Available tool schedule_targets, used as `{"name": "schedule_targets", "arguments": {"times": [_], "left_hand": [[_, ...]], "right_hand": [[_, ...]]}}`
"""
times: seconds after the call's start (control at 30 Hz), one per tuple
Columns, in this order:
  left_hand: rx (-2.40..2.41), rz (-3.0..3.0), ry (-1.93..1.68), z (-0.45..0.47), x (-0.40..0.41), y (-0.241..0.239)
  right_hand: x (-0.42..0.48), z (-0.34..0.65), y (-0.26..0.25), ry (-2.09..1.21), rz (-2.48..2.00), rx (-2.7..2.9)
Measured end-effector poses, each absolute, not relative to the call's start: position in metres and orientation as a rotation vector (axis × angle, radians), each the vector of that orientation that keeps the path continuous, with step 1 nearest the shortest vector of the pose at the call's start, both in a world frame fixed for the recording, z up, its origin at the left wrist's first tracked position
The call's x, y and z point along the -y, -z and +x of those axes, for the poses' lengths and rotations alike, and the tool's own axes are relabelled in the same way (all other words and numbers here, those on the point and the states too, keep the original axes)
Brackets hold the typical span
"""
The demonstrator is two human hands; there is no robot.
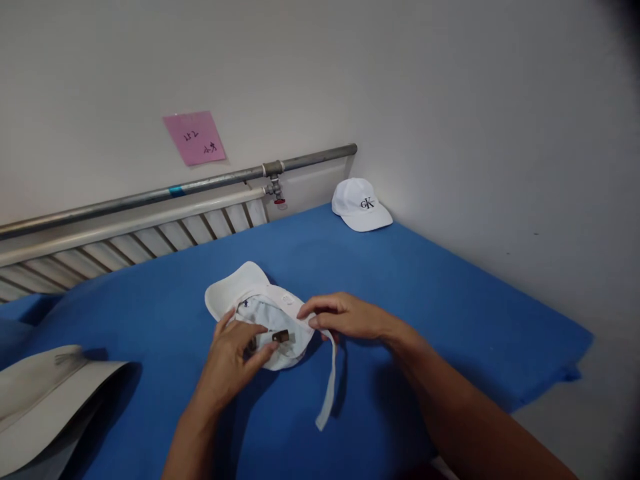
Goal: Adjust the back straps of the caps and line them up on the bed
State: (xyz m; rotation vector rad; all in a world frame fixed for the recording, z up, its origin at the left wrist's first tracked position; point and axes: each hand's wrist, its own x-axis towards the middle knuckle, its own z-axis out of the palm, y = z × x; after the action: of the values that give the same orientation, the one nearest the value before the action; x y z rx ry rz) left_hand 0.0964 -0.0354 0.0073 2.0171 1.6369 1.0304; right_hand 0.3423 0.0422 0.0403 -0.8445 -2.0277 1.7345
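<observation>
A white baseball cap point(289, 301) lies upturned on the blue table, its brim pointing to the upper left and its inside facing me. Inside it shows a small dark brown piece point(281, 337), perhaps a buckle or a tag. My left hand point(234, 350) is over the cap's near left side, thumb and forefinger apart beside the brown piece; another fingertip touches the rim. At the right rim, my right hand point(345, 317) pinches the band between thumb and fingers. A loose white strap point(327, 393) hangs from there onto the table.
The blue-covered table point(425, 280) meets the wall at the back and right. A second white cap point(357, 203) with dark lettering sits in the far corner. A pale curved object point(45, 400) stands at left. Behind are a radiator point(150, 243), a pipe point(215, 180) and a pink note point(195, 138).
</observation>
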Motion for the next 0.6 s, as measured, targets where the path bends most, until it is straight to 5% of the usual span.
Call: {"name": "schedule_targets", "arguments": {"times": [0.2, 0.47, 0.6], "left_hand": [[-1.613, 2.063, -0.888, 0.100, 0.040, -0.006], [-1.598, 1.391, -1.165, 0.080, 0.045, -0.015], [-1.543, 1.225, -1.254, 0.076, 0.044, -0.015]], "right_hand": [[-0.042, 0.350, -0.039, -1.984, -0.617, 2.152], [-0.006, 0.332, -0.039, -0.647, -0.422, 2.529], [0.011, 0.320, -0.045, -0.435, -0.230, 2.541]]}}
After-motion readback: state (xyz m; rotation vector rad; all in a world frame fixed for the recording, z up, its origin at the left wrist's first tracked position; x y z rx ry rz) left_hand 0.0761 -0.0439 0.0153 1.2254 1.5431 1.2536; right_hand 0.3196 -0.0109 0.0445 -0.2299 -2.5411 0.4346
